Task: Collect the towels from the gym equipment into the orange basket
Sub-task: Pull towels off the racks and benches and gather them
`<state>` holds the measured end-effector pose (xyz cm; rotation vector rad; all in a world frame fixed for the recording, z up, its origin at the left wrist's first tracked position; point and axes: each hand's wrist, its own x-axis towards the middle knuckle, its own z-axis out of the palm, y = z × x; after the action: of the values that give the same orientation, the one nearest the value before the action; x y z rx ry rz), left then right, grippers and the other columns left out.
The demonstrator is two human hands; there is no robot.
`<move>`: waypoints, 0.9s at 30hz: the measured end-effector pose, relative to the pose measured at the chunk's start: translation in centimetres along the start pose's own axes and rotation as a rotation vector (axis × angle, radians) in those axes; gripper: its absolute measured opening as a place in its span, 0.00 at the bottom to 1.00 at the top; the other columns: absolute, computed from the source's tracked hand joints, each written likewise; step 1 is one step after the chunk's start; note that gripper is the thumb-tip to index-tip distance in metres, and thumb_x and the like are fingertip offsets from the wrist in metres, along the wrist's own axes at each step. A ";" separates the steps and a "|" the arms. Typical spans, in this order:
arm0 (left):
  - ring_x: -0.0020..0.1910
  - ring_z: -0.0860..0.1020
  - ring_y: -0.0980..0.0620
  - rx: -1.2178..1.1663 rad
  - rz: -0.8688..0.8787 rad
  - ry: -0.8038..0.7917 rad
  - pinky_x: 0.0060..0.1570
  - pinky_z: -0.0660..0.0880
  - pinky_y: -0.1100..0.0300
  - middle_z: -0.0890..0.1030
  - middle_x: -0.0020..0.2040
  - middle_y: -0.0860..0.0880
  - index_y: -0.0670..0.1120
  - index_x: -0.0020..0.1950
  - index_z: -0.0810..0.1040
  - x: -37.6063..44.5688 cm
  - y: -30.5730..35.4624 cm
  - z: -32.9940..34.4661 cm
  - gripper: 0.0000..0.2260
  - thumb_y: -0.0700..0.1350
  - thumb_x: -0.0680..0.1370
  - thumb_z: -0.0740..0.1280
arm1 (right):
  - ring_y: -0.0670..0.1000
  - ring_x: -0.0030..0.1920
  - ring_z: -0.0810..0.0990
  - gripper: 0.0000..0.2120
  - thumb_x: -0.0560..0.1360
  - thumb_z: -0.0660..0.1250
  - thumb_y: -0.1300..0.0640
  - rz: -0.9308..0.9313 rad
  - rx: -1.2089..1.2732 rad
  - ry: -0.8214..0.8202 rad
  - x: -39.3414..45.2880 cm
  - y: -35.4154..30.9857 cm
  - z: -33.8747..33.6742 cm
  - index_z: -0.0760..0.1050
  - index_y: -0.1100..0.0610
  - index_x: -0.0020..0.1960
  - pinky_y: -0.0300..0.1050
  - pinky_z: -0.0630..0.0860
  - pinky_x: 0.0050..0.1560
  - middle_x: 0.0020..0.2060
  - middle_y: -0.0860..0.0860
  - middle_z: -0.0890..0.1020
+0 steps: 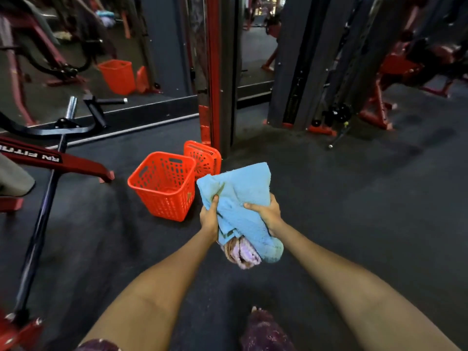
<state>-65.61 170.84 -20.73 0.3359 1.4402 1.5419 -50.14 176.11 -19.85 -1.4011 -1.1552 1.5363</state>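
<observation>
A light blue towel (pixel 240 196) is bunched between both my hands, in the air to the right of the orange basket (pixel 162 198). My left hand (pixel 209 217) grips its left side and my right hand (pixel 266 214) grips its right side. A pinkish-purple towel (pixel 241 254) hangs from under the blue one. The basket stands upright on the dark floor; I cannot make out what lies inside it. Its orange lid (pixel 202 159) leans against a red post behind it.
A red and black machine frame (pixel 50 158) with a long black bar (pixel 35 236) runs along the left. A wall mirror (pixel 101 59) behind reflects the basket. A red upright post (pixel 212 72) and dark weight machines (pixel 316 72) stand ahead. Dark rubber floor (pixel 354 198) spreads right.
</observation>
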 end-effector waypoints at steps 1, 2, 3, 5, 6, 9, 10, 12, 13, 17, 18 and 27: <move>0.57 0.79 0.43 0.000 0.000 0.022 0.58 0.76 0.49 0.80 0.59 0.41 0.40 0.63 0.76 1.6 0.2 1.4 0.20 0.51 0.76 0.67 | 0.51 0.56 0.78 0.37 0.56 0.82 0.53 0.008 -0.012 -0.027 2.1 -1.0 -0.4 0.67 0.46 0.61 0.55 0.76 0.60 0.55 0.47 0.78; 0.57 0.79 0.43 0.012 -0.001 0.030 0.61 0.75 0.46 0.81 0.58 0.41 0.41 0.63 0.77 2.6 0.3 1.9 0.22 0.53 0.75 0.68 | 0.51 0.56 0.78 0.38 0.56 0.82 0.52 0.019 -0.021 -0.039 3.3 -1.4 -0.5 0.67 0.46 0.61 0.55 0.76 0.60 0.55 0.47 0.78; 0.57 0.79 0.43 0.006 0.001 0.052 0.61 0.74 0.45 0.81 0.58 0.42 0.42 0.62 0.77 4.4 0.6 3.2 0.24 0.56 0.72 0.69 | 0.51 0.56 0.78 0.38 0.55 0.82 0.52 0.024 -0.026 -0.067 5.6 -2.5 -0.8 0.67 0.46 0.61 0.55 0.77 0.60 0.55 0.47 0.78; 0.57 0.80 0.43 0.010 0.011 0.109 0.61 0.74 0.44 0.82 0.57 0.42 0.43 0.62 0.77 7.9 1.0 4.9 0.28 0.59 0.68 0.70 | 0.51 0.56 0.79 0.41 0.53 0.82 0.49 0.034 -0.042 -0.123 9.5 -4.2 -0.8 0.67 0.45 0.61 0.57 0.77 0.59 0.55 0.46 0.78; 0.57 0.79 0.43 0.003 0.027 0.130 0.62 0.74 0.44 0.81 0.57 0.42 0.42 0.62 0.77 9.3 1.3 5.6 0.27 0.58 0.70 0.69 | 0.51 0.56 0.79 0.41 0.52 0.82 0.48 0.041 -0.059 -0.151 11.2 -4.9 -0.6 0.67 0.44 0.61 0.57 0.77 0.59 0.55 0.46 0.78; 0.59 0.78 0.43 -0.043 0.059 0.216 0.64 0.72 0.45 0.80 0.60 0.42 0.41 0.64 0.75 11.9 3.0 7.2 0.21 0.52 0.75 0.68 | 0.51 0.56 0.78 0.41 0.51 0.82 0.46 0.042 -0.135 -0.200 15.8 -6.7 0.7 0.67 0.42 0.60 0.56 0.77 0.59 0.56 0.45 0.78; 0.60 0.78 0.43 -0.072 0.062 0.255 0.64 0.73 0.45 0.80 0.60 0.41 0.40 0.64 0.75 12.9 3.7 7.5 0.20 0.50 0.76 0.67 | 0.51 0.56 0.78 0.41 0.51 0.82 0.46 0.034 -0.149 -0.229 17.6 -7.0 1.6 0.68 0.43 0.61 0.56 0.77 0.59 0.56 0.46 0.78; 0.59 0.78 0.42 -0.105 0.068 0.314 0.63 0.73 0.46 0.80 0.60 0.41 0.40 0.65 0.74 15.2 4.6 7.9 0.19 0.49 0.78 0.66 | 0.52 0.57 0.78 0.42 0.52 0.81 0.46 0.016 -0.179 -0.262 20.5 -7.9 3.2 0.68 0.44 0.63 0.56 0.76 0.60 0.57 0.46 0.78; 0.59 0.78 0.42 -0.120 0.078 0.347 0.62 0.73 0.46 0.80 0.60 0.41 0.40 0.65 0.74 16.9 5.2 7.9 0.19 0.49 0.78 0.65 | 0.52 0.57 0.78 0.43 0.52 0.81 0.46 0.015 -0.202 -0.287 22.7 -8.3 4.5 0.68 0.45 0.64 0.55 0.76 0.60 0.57 0.47 0.78; 0.60 0.77 0.43 -0.154 0.103 0.439 0.62 0.73 0.50 0.79 0.60 0.43 0.39 0.65 0.74 22.9 6.9 7.5 0.18 0.47 0.78 0.65 | 0.53 0.57 0.78 0.47 0.48 0.80 0.43 0.012 -0.260 -0.331 28.5 -8.9 8.9 0.68 0.44 0.65 0.55 0.76 0.60 0.57 0.46 0.79; 0.60 0.77 0.42 -0.169 0.117 0.455 0.62 0.73 0.50 0.79 0.60 0.42 0.39 0.65 0.74 24.8 7.6 7.5 0.18 0.47 0.79 0.65 | 0.53 0.57 0.78 0.47 0.48 0.80 0.43 0.008 -0.253 -0.347 30.2 -9.4 10.1 0.69 0.45 0.64 0.55 0.76 0.60 0.57 0.47 0.79; 0.61 0.76 0.45 -0.229 0.145 0.622 0.65 0.71 0.50 0.79 0.61 0.45 0.43 0.66 0.74 38.3 14.3 7.4 0.20 0.51 0.78 0.65 | 0.50 0.59 0.79 0.49 0.46 0.81 0.48 -0.038 -0.214 -0.496 43.5 -14.6 20.7 0.70 0.50 0.65 0.51 0.76 0.61 0.58 0.46 0.80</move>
<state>-85.51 207.27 -21.33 -0.2052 1.7022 2.0177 -76.78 218.87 -20.01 -1.1482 -1.6730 1.8345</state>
